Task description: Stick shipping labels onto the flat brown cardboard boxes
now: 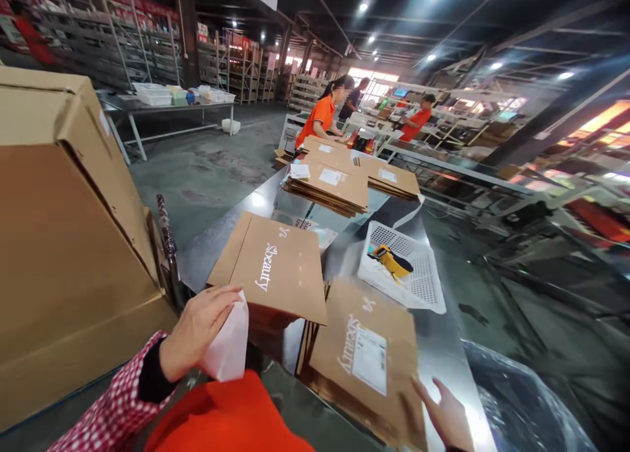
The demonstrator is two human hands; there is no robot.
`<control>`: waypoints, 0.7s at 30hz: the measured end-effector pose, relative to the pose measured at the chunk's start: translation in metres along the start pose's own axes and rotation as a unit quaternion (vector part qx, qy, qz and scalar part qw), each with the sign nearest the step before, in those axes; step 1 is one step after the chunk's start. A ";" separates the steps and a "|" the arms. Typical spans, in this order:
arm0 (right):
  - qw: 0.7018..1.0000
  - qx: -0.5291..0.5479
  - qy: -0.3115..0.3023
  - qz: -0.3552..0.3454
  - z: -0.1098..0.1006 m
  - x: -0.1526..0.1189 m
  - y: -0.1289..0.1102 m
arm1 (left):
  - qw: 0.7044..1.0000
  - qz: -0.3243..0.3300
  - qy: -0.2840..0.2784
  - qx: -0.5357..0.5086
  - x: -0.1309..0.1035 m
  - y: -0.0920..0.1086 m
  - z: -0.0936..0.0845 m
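Big dim warehouse, shiny metal worktop. Left hand pinching white paper; right hand spread beside labelled carton.

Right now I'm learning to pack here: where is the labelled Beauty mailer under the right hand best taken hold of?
Probably its near right corner, from the right. The labelled mailer lies flat on a stack, so only edges offer purchase. That corner overhangs toward the right hand, whose fingers already touch it. The left hand holds a white paper.
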State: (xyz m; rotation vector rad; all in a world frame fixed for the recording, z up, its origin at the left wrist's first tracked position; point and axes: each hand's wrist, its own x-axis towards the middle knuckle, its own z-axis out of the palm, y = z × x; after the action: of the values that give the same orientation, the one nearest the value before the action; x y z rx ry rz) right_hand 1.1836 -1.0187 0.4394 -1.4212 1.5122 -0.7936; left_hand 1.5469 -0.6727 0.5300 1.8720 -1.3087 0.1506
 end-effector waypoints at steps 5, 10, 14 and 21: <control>0.858 0.127 -0.438 -0.237 0.137 -0.134 -0.070 | 0.998 0.030 0.037 0.048 0.012 0.020 0.013; 0.774 0.111 -0.556 -0.283 0.199 -0.196 -0.086 | 0.995 -0.067 0.050 0.048 0.015 0.011 0.016; 0.815 0.115 -0.493 -0.281 0.180 -0.173 -0.096 | 0.996 -0.084 0.016 -0.014 0.005 0.023 0.005; 0.798 0.092 -0.485 -0.345 0.166 -0.157 -0.126 | 0.974 -0.148 -0.019 -0.169 -0.004 0.070 0.032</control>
State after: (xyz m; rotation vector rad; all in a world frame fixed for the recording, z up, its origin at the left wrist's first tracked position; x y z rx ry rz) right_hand 1.3789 -0.8622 0.5132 -1.8190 0.1030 -0.4353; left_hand 1.4768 -0.6995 0.5456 1.7544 -0.9914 -0.2510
